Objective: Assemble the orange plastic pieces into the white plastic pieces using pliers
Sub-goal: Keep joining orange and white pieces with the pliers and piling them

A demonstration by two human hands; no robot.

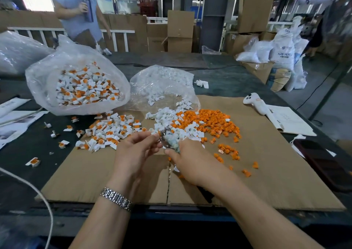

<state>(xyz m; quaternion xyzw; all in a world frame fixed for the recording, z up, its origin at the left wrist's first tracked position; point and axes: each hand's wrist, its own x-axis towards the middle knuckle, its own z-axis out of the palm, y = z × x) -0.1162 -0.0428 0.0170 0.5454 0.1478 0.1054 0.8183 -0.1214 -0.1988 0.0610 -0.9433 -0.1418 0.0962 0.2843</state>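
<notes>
Gripping pliers (170, 141), right hand (187, 161); nose pointing up-left

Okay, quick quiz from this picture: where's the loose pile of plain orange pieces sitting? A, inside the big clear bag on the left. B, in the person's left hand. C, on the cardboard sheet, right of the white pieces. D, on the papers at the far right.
C: the orange pieces lie heaped on the cardboard sheet, just right of the white pieces.

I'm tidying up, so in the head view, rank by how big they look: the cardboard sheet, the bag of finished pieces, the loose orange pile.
1. cardboard sheet
2. bag of finished pieces
3. loose orange pile
The bag sits farther away, so its real size is unsure.
</notes>
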